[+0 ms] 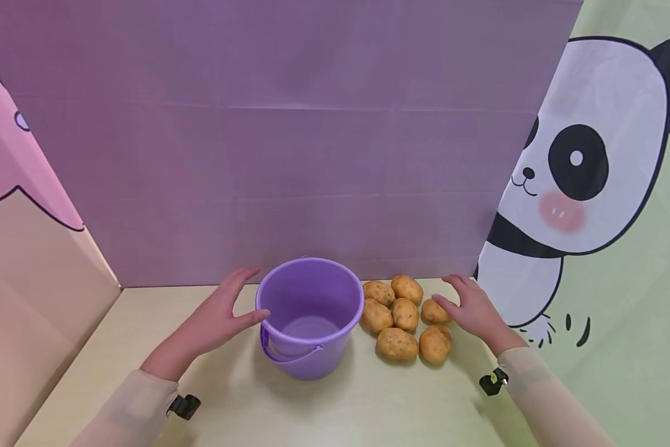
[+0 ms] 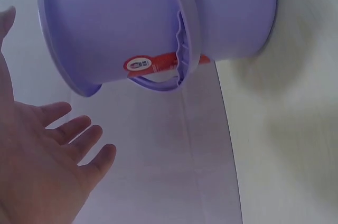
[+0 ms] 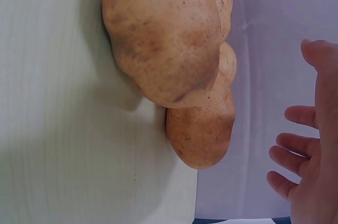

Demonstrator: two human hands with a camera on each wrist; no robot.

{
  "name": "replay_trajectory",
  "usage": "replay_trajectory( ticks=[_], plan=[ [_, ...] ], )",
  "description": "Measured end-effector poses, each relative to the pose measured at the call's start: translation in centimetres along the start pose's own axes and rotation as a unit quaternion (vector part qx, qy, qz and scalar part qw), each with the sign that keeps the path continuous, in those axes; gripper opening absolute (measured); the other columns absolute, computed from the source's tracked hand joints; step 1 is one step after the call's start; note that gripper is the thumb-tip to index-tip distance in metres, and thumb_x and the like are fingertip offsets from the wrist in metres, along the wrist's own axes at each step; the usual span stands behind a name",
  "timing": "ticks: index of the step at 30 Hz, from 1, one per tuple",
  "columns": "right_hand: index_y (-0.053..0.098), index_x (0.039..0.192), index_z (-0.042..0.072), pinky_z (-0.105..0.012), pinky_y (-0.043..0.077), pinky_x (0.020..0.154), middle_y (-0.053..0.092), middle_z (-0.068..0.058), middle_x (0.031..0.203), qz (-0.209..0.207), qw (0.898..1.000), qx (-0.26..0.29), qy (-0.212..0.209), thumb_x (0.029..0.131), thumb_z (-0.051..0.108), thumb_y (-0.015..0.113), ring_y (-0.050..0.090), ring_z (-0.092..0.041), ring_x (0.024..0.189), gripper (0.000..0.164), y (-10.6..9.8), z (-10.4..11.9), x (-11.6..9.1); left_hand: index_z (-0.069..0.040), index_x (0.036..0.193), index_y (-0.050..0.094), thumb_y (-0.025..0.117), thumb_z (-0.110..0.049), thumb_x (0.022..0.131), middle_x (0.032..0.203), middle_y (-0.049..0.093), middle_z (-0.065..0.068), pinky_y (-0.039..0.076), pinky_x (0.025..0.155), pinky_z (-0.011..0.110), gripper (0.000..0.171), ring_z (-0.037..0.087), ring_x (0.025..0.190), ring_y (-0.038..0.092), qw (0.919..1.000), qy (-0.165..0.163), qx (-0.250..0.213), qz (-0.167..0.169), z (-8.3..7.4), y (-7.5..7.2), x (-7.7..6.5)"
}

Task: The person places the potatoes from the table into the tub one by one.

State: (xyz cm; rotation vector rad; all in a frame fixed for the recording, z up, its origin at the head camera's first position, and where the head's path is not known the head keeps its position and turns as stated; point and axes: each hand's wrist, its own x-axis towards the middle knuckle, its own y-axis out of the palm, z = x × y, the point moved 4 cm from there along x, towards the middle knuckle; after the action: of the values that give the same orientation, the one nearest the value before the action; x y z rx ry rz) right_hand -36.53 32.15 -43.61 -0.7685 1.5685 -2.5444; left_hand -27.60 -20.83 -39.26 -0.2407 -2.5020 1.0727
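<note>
A purple bucket (image 1: 312, 354) stands upright on the table, its handle (image 1: 290, 359) hanging down on the near left side. My left hand (image 1: 223, 316) is beside the bucket's left rim with fingers spread, holding nothing; the left wrist view shows its palm toward the bucket (image 2: 111, 23) with a gap between. Several potatoes (image 1: 397, 344) lie in a loose group right of the bucket. Over the rightmost ones hovers my right hand (image 1: 474, 310), fingers apart and nothing in it. In the right wrist view a large potato (image 3: 163, 34) is close to the camera, apart from the hand.
The pale wooden table (image 1: 362, 416) extends toward me in front of the bucket and potatoes. A purple sheet (image 1: 312, 155) forms the back wall. A panda-printed sheet (image 1: 620, 298) hangs at the right, a pink printed one (image 1: 22, 155) at the left.
</note>
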Motion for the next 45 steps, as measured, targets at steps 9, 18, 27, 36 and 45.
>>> replay_trajectory(
  ticks=[9, 18, 27, 36, 45],
  plan=[
    [0.062, 0.145, -0.009, -0.07, 0.045, 0.116, 0.06, -0.031, 0.146, 0.004, 1.0, 0.003, 0.006, 0.107, 0.038, 0.072, 0.056, -0.054, 0.137, 0.061, 0.4, 0.0, 0.0, 0.001, 0.174, 0.024, 0.081, -0.053, 0.098, 0.18, 0.023, 0.025, 0.03, 0.124, 0.077, 0.109, 0.052, 0.164, 0.024, 0.9994, 0.013, 0.012, 0.029, -0.9, 1.1, 1.1],
    [0.063, 0.144, -0.009, -0.068, 0.045, 0.116, 0.06, -0.03, 0.145, 0.006, 1.0, 0.0, 0.01, 0.109, 0.038, 0.069, 0.057, -0.053, 0.135, 0.059, 0.7, -0.4, 0.1, 0.002, 0.175, 0.017, 0.088, -0.06, 0.089, 0.183, 0.014, 0.02, 0.025, 0.13, 0.068, 0.128, 0.046, 0.167, 0.018, 0.9986, 0.027, 0.026, 0.036, -1.3, 2.4, 1.8],
    [0.063, 0.141, -0.011, -0.068, 0.046, 0.115, 0.061, -0.03, 0.143, 0.005, 1.0, 0.003, 0.003, 0.109, 0.037, 0.07, 0.059, -0.053, 0.133, 0.058, 0.8, -0.4, 0.1, 0.004, 0.175, 0.016, 0.084, -0.069, 0.088, 0.183, 0.012, 0.021, 0.026, 0.131, 0.065, 0.132, 0.045, 0.167, 0.019, 0.9974, 0.035, 0.054, 0.032, -0.5, 3.4, 2.0],
    [0.062, 0.144, -0.01, -0.068, 0.046, 0.116, 0.061, -0.031, 0.147, 0.025, 0.999, 0.007, 0.022, 0.109, 0.037, 0.07, 0.057, -0.053, 0.137, 0.059, 1.2, -0.8, 0.1, 0.005, 0.174, 0.017, 0.082, -0.069, 0.089, 0.183, 0.015, 0.022, 0.029, 0.13, 0.064, 0.13, 0.045, 0.166, 0.022, 0.9963, 0.039, 0.074, 0.022, -0.3, 3.8, 1.9],
    [0.06, 0.148, -0.008, -0.07, 0.043, 0.118, 0.06, -0.032, 0.148, 0.081, 0.996, 0.027, 0.019, 0.107, 0.034, 0.075, 0.054, -0.055, 0.14, 0.061, 2.6, -2.2, 0.9, 0.004, 0.174, 0.018, 0.083, -0.068, 0.089, 0.182, 0.017, 0.023, 0.031, 0.129, 0.065, 0.129, 0.045, 0.166, 0.024, 0.9958, 0.042, 0.079, 0.018, -0.2, 3.9, 1.9]
  ],
)
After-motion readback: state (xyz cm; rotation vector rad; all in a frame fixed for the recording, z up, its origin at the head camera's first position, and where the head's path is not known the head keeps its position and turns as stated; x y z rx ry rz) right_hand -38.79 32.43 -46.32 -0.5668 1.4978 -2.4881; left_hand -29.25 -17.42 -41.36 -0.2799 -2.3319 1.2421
